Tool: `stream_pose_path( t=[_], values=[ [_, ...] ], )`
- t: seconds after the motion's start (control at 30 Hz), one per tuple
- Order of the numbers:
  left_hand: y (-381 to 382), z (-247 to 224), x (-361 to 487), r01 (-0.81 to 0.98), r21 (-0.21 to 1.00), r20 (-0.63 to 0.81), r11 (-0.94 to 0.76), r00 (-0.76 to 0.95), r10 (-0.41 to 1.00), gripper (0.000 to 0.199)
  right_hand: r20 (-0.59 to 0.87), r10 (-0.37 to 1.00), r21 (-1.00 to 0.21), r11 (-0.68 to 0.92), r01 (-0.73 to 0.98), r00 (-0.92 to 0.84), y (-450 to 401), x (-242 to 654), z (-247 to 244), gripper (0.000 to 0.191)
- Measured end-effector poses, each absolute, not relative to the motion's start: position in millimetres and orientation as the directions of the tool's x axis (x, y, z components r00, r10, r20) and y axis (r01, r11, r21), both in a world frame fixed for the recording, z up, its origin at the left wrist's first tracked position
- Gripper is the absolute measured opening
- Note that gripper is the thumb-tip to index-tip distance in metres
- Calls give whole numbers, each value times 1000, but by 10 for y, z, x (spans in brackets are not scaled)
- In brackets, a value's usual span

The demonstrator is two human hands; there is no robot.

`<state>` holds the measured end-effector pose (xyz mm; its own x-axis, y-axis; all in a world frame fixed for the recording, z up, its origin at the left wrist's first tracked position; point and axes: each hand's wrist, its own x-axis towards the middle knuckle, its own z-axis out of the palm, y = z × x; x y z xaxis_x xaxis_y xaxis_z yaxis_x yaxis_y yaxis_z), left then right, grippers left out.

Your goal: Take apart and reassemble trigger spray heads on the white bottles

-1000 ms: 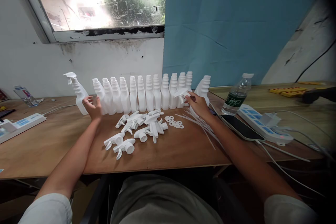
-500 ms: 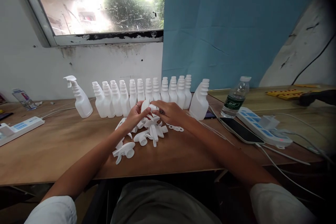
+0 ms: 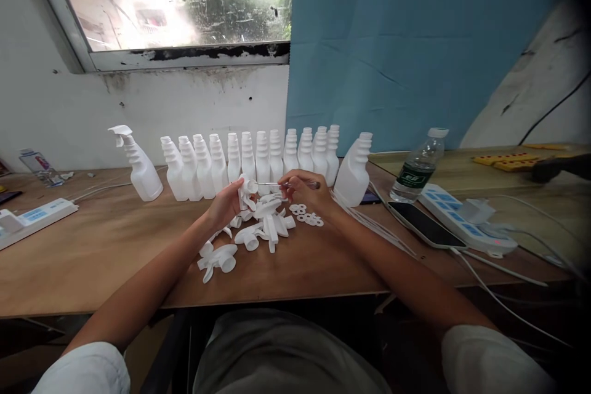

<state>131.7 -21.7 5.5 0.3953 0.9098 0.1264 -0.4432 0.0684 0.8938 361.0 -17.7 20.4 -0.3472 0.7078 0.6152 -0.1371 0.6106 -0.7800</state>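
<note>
Through the head camera I am seeing my left hand point(image 3: 224, 202) gripping a white spray head point(image 3: 244, 198), its round open collar facing my right hand point(image 3: 308, 189). I am probably angling it that way to be giving the thin tool point(image 3: 271, 184) in my right fingers a straight line to the opening; the tip is lying at the collar, though whether it is sitting inside I am not managing to tell. The loose spray heads point(image 3: 271, 231) are lying heaped below and between both sets of fingers, likely for a short reach. Small white rings point(image 3: 314, 217) are lying just nearer me than the right fingers, and pale tubes point(image 3: 376, 229) are running outside the right forearm, seemingly being grouped by kind. Beyond the fingers, white bottles point(image 3: 248, 163) are standing in a row on the surface point(image 3: 115, 246), apparently staying out of my forearms' way.

My left fingers are clasping the spray head, parting only as wide as its body; some are hiding behind it. My right fingers are pinching the tool's slim shaft, almost meeting.
</note>
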Motion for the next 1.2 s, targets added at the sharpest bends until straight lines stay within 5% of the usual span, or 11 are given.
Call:
stream_pose_path(
  t=[0.33, 0.53, 1.2],
  values=[
    [-233, -17, 1386, -383, 922, 223, -57, 404, 887, 26, 803, 492, -429, 869, 248, -335, -344, 3527, 99, 24],
    [-240, -42, 1404, -322, 942, 217, -91, 379, 900, 30, 640, 757, -752, 653, 95, -134, -371, 3422, 11, 34],
    [-272, -18, 1391, -192, 981, 106, -15, 476, 873, 34, 413, 841, -911, 375, -173, -348, -289, 3441, 90, 38]
  ],
)
